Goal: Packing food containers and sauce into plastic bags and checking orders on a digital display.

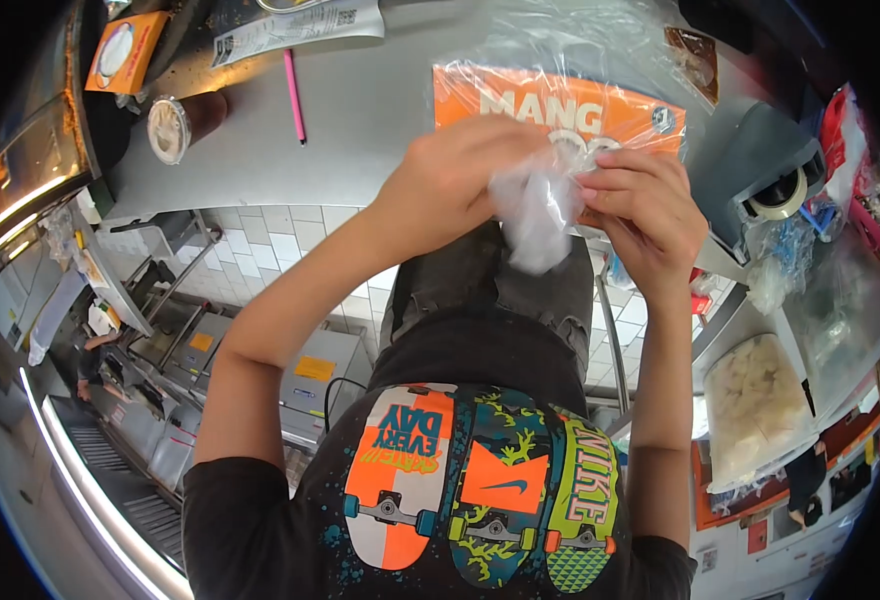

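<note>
In front of my waist, a bunch of clear plastic film (536,217) hangs blurred between my hands. My left hand (459,176) pinches its upper left side, with the fingertips partly hidden behind the plastic. The fingers of my right hand (646,202) grip the film from the right. Behind both hands lies an orange printed packet or sheet (459,90) with large white lettering, at the near edge of the metal counter (365,142). More clear plastic (552,34) spreads over its top and beyond it.
A lidded cup (170,131), a pink pen (294,97) and a printed paper (297,34) occupy the counter's left part. On the right stands a grey tape dispenser (747,157). Below it is a bag of pale chunks (755,412). Another person (99,360) is far left.
</note>
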Action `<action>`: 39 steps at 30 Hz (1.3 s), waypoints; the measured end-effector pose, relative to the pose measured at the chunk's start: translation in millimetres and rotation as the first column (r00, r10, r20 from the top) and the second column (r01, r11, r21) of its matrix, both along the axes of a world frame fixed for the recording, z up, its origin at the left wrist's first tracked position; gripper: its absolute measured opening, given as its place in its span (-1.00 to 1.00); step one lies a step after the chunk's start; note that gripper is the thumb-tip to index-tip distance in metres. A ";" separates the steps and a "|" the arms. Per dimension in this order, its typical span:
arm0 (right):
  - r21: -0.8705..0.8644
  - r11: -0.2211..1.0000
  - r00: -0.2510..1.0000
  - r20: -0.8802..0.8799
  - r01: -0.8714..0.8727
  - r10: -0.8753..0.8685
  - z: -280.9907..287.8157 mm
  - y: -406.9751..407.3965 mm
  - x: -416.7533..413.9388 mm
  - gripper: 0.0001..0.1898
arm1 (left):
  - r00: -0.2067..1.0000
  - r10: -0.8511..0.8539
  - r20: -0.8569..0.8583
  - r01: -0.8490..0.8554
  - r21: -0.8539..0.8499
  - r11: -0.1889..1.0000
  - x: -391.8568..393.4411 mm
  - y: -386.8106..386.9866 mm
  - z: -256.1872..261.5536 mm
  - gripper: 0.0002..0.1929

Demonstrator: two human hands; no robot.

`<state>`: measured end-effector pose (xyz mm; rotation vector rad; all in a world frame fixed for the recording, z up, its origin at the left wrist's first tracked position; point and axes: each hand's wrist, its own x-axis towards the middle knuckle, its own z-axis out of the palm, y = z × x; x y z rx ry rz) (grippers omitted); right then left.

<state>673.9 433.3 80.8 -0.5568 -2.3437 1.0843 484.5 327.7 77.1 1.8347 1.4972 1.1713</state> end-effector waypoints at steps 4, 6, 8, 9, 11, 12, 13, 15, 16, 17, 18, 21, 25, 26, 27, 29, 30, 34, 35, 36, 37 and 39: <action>0.145 0.975 0.985 0.073 -0.167 0.158 10.3 2.8 4.7 -0.76 | 1.000 0.015 0.015 -0.008 -0.415 0.910 -2.4 29.5 30.6 -0.80; 0.062 0.969 0.964 0.139 -0.238 0.228 12.8 7.5 6.3 -0.81 | 0.997 -0.080 -0.007 0.064 -0.523 0.850 -7.5 51.3 50.5 -0.79; -0.063 0.984 0.966 0.191 -0.166 0.176 7.0 7.9 8.9 -0.85 | 0.924 -0.381 -0.045 0.248 -0.688 0.683 -11.8 74.9 75.5 -0.74; 0.035 0.983 0.967 0.188 -0.179 0.169 9.2 12.0 2.6 -0.84 | 0.929 -0.363 -0.071 0.202 -0.725 0.658 -11.0 77.0 72.6 -0.76; -0.007 0.994 0.977 0.184 -0.109 0.109 18.4 1.5 -9.2 -0.87 | 0.931 -0.364 -0.017 0.222 -0.767 0.603 -16.6 75.9 84.3 -0.77; -0.024 1.000 0.982 0.188 -0.018 0.022 21.3 -2.7 -14.0 -0.90 | 0.924 -0.380 0.029 0.255 -0.788 0.561 -19.9 82.6 93.4 -0.77; -0.133 0.990 0.991 0.130 0.051 -0.034 17.2 -10.0 -14.5 -0.89 | 0.927 -0.372 0.044 0.222 -0.864 0.452 -19.6 93.9 102.0 -0.76; -0.202 0.970 0.985 0.139 0.133 -0.106 17.1 -21.2 -18.4 -0.88 | 0.922 -0.387 -0.008 0.182 -0.873 0.452 -15.2 92.2 104.2 -0.75; -0.267 0.941 0.973 0.153 0.208 -0.172 17.3 -24.2 -20.1 -0.88 | 0.916 -0.396 -0.061 0.139 -0.879 0.456 -14.4 90.4 104.1 -0.75; -0.257 0.935 0.962 0.184 0.243 -0.200 12.8 -24.4 -13.4 -0.88 | 0.906 -0.422 -0.033 0.180 -0.872 0.454 -9.9 89.3 89.4 -0.75; -0.264 0.935 0.965 0.177 0.238 -0.195 12.1 -24.1 -12.4 -0.88 | 0.907 -0.412 -0.089 0.193 -0.782 0.593 -9.7 80.3 82.6 -0.75; -0.252 0.944 0.973 0.143 0.210 -0.179 13.8 -23.3 -15.5 -0.88 | 0.924 -0.381 -0.039 0.229 -0.741 0.631 -21.1 84.0 95.4 -0.75; -0.064 0.983 0.982 0.091 0.169 -0.163 10.6 -19.2 -17.7 -0.91 | 0.930 -0.368 -0.001 0.187 -0.860 0.474 -12.9 96.0 82.3 -0.77; -0.064 0.984 0.984 0.083 0.164 -0.159 12.3 -20.2 -20.3 -0.91 | 0.931 -0.364 -0.009 0.178 -0.861 0.476 -13.0 93.6 81.7 -0.77; -0.102 0.980 0.982 0.102 0.168 -0.157 14.8 -21.8 -23.0 -0.91 | 0.937 -0.349 -0.019 0.174 -0.840 0.513 -12.7 90.1 81.1 -0.79; -0.130 0.977 0.981 0.119 0.169 -0.154 16.9 -23.6 -24.9 -0.91 | 0.943 -0.331 -0.033 0.168 -0.812 0.559 -9.8 79.4 76.4 -0.81; -0.193 0.959 0.973 0.143 0.208 -0.182 14.6 -25.8 -21.8 -0.91 | 0.938 -0.325 -0.120 0.154 -0.697 0.701 -4.6 71.9 69.5 -0.84; -0.164 0.940 0.953 0.102 0.298 -0.285 -0.9 -39.9 -7.0 -0.92 | 0.967 -0.150 -0.207 0.017 -0.532 0.846 11.5 41.6 44.3 -0.76; -0.111 0.944 0.944 0.154 0.309 -0.291 1.3 -43.6 -9.8 -0.93 | 0.990 -0.089 -0.112 0.030 -0.451 0.892 9.1 34.0 45.9 -0.73; -0.073 0.943 0.936 0.165 0.326 -0.311 0.1 -46.7 -11.1 -0.93 | 0.991 -0.101 -0.093 0.053 -0.421 0.905 4.7 27.0 44.8 -0.73; -0.001 0.939 0.931 0.132 0.343 -0.340 -4.3 -49.2 -12.7 -0.90 | 0.994 -0.084 -0.063 0.047 -0.451 0.891 -0.1 18.8 42.8 -0.73; 0.084 0.932 0.928 0.093 0.353 -0.361 -11.1 -51.5 -18.0 -0.88 | 0.998 -0.062 -0.033 0.039 -0.470 0.882 3.0 8.3 37.9 -0.72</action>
